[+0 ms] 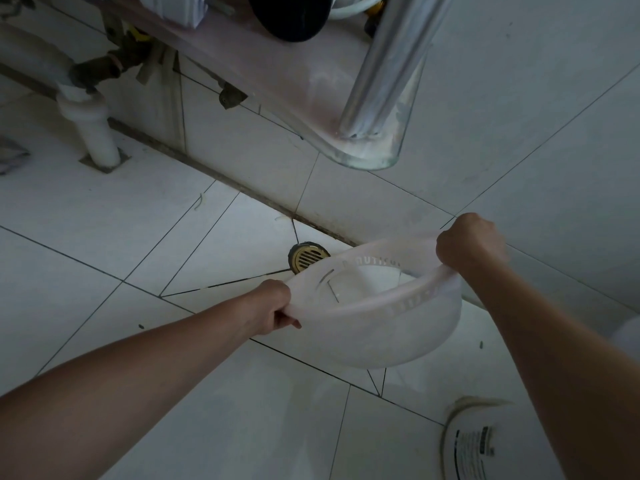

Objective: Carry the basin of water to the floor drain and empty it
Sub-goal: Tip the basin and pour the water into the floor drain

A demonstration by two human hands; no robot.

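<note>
**Basin tipped at the floor drain**

The translucent white plastic basin was held off the floor, tilted so that its mouth faced away from the person and towards the round brass floor drain. Its far rim overlapped the right edge of the drain grille in the head view. Raised lettering ran round the inside of the rim, too blurred to read. Whether water remained inside could not be told.

The left hand gripped the near left side of the rim, fingers curled under the edge. The right hand was clenched over the rim on the far right side, knuckles up. Both bare forearms reached in from the bottom of the frame.

The drain sat in the white tiled floor, just beside the dark grout line where the floor met the tiled wall. Above hung a pinkish glass-edged shelf, with a chrome tube standing on its corner. To the far left a white plastic waste pipe ran down into the floor. At lower right stood a round white container with a printed label.
</note>
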